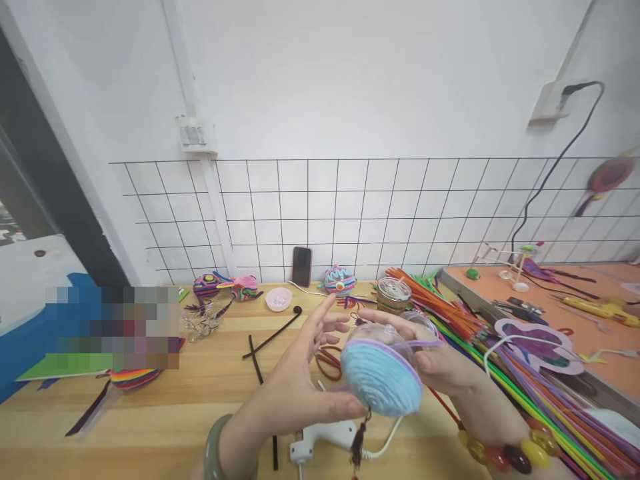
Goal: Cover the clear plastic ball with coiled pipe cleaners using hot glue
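Note:
Held up in front of me is a ball ornament (383,380), its near half wound with light blue fuzzy pipe cleaner and its far part clear plastic. A lilac pipe cleaner (425,344) runs around its rim, one end sticking out to the right. My left hand (305,373) cups the left side, thumb against the lower blue edge and fingers curved behind. From the right, my right hand (435,353) grips the ball, with fingers over the top; some fingertips are hidden. A dark tassel (358,443) dangles below. Under it lies a white glue gun (325,437) with a cord.
Pipe cleaner bundles (520,387) spread along the right. Behind stand a phone (302,267), a pink dish (279,299), a finished ball (340,281) and a lidded jar (394,293). Black pipe cleaners (257,363) lie left; an orange table (615,347) holds pliers and a glue gun.

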The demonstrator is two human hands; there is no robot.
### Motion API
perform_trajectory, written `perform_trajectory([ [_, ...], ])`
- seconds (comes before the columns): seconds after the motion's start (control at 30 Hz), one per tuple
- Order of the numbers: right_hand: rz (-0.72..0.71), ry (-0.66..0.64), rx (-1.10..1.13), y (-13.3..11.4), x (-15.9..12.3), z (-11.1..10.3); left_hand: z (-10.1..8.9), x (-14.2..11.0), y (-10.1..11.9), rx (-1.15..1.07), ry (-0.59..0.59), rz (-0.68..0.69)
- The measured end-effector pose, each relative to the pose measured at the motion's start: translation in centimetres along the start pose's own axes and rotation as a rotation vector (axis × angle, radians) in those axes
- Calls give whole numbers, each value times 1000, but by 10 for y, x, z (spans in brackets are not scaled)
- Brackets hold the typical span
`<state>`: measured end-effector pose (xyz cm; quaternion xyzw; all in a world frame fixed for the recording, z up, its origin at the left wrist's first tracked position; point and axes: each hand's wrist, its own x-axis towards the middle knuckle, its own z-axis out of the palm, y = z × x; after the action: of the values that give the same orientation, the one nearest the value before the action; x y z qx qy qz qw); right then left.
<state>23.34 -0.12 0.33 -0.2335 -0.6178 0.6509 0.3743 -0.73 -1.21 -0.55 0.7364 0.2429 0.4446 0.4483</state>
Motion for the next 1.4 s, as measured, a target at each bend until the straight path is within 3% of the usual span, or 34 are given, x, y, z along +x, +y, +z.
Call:
perform_trajectory([
  [0.23, 16, -49, 132, 16, -1, 3, 8, -4, 6, 4, -82, -99],
  [0.4, -3, -99, 182, 34, 2, -4, 15, -6, 7, -146, -84, -61],
  [0.5, 12, -51, 135, 28, 4, -3, 18, -7, 5, -79, -64, -61],
  [0.63, 63, 123, 24, 11, 3, -8, 18, -4, 3, 182, 82, -23],
  [0.8, 63, 498, -379, -1, 2, -20, 18, 6, -6, 481, 221, 60],
  [0.87, 35, 571, -470, -3, 1, -19, 19, 7, -10, 535, 235, 38],
  [1.0, -67, 643, -705, -7, -4, -7, 22, 7, -12, 579, 233, -25],
  [1.13, -395, 584, -1203, -10, -11, 5, 23, 7, -9, 596, 238, -41],
  [1.23, -576, 546, -1401, -10, -13, 6, 23, 8, -6, 597, 233, -29],
  [1.4, -636, 576, -1566, -10, -13, -1, 21, 8, -1, 625, 218, 19],
])
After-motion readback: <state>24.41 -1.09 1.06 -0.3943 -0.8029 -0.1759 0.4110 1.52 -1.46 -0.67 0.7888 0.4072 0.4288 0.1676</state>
